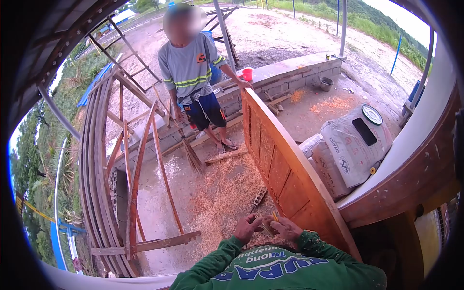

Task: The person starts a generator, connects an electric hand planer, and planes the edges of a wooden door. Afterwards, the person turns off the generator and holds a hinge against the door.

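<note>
Close to my chest, my left hand [248, 228] and my right hand [286, 228] are held near each other. The fingers of my left hand are bent together around something too small to make out. From my right hand's closed fingers rises a thin yellow pencil-like stick [274, 216]. My right hand is nearest to a brown wooden panel door [278, 159], which stands on its long edge to the right. Beyond my hands, a power strip [259, 197] lies among the wood shavings [222, 191].
A co-worker [188, 67] stands ahead, one hand on the door's far end, beside an upright broom [188, 150]. Long boards [96, 169] and leaning wooden strips [140, 179] stand left. Cement bags [355, 140] are stacked right, carrying a dark phone-like object [364, 131]. A low block wall [290, 79] runs behind.
</note>
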`<control>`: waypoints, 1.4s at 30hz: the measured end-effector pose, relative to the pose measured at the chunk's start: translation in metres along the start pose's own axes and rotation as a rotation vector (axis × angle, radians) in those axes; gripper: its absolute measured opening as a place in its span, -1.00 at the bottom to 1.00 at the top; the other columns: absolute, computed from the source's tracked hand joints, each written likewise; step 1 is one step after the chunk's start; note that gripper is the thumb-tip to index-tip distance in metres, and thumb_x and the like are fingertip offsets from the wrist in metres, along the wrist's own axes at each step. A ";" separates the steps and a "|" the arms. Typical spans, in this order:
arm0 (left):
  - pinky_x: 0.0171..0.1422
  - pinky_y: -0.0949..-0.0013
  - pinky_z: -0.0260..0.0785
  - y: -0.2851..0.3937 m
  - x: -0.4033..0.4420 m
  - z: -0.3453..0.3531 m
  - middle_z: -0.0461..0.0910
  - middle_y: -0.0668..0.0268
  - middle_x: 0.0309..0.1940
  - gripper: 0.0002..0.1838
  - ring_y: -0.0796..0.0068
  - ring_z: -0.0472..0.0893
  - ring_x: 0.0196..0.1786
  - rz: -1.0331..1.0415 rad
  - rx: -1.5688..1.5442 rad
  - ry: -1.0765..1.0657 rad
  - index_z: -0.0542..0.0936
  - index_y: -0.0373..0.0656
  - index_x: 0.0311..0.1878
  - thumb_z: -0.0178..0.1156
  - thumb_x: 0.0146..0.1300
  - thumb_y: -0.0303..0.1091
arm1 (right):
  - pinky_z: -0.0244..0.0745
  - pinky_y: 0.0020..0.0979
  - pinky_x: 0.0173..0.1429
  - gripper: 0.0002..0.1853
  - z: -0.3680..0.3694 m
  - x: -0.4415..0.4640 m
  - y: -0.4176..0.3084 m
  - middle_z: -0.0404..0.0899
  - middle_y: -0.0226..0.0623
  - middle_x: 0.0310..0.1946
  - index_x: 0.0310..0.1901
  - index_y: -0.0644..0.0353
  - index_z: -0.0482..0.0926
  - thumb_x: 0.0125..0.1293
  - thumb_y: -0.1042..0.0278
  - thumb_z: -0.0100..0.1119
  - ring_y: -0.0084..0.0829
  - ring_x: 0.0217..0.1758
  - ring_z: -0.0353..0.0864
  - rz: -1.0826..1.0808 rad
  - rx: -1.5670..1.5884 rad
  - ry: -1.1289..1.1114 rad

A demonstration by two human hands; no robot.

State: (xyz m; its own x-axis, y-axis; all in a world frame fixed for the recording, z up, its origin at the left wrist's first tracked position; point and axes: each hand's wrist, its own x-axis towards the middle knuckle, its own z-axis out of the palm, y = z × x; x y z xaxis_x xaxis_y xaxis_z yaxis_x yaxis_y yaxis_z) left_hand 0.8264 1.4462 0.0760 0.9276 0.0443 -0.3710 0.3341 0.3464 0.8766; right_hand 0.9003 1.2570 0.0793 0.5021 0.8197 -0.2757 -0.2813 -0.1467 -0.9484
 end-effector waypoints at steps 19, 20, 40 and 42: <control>-0.07 0.27 0.55 -0.017 -0.031 -0.065 0.58 0.22 -0.22 -0.73 0.34 0.62 -0.19 -0.011 -0.326 0.143 0.49 -0.26 -0.08 0.06 0.36 -0.23 | 0.22 -0.58 -0.46 -0.74 0.014 0.026 0.035 0.33 -0.53 -0.55 -0.05 0.28 0.43 0.40 0.29 -0.13 -0.68 -0.53 0.28 -0.096 -0.167 0.213; -0.08 0.26 0.55 -0.017 -0.036 -0.072 0.58 0.20 -0.22 -0.74 0.32 0.62 -0.19 -0.017 -0.366 0.158 0.48 -0.25 -0.09 0.05 0.37 -0.23 | 0.23 -0.58 -0.45 -0.73 0.017 0.027 0.034 0.34 -0.51 -0.54 0.00 0.29 0.41 0.40 0.31 -0.14 -0.67 -0.52 0.29 -0.088 -0.211 0.224; -0.20 0.09 0.47 -0.055 -0.090 -0.152 0.51 0.31 -0.44 -0.66 0.29 0.54 -0.34 -0.142 -0.534 0.320 0.48 -0.13 -0.23 -0.05 0.36 -0.03 | 0.43 -0.49 -0.23 -0.43 0.035 0.020 0.052 0.46 -0.21 -0.07 0.33 0.26 0.14 0.27 0.42 -0.09 -0.54 -0.29 0.47 0.041 -0.195 0.293; -0.21 0.09 0.48 -0.052 -0.089 -0.152 0.51 0.30 -0.44 -0.67 0.28 0.55 -0.35 -0.127 -0.524 0.295 0.48 -0.13 -0.23 -0.06 0.36 -0.04 | 0.43 -0.48 -0.22 -0.42 0.031 0.021 0.064 0.49 -0.23 -0.13 0.33 0.27 0.14 0.26 0.41 -0.08 -0.53 -0.30 0.48 0.049 -0.266 0.301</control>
State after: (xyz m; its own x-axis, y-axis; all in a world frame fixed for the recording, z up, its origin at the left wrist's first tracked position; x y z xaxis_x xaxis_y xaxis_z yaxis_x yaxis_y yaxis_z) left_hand 0.7012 1.5662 0.0166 0.7756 0.2039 -0.5974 0.2428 0.7772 0.5806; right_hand 0.8675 1.2815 0.0173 0.7216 0.6152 -0.3175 -0.1088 -0.3522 -0.9296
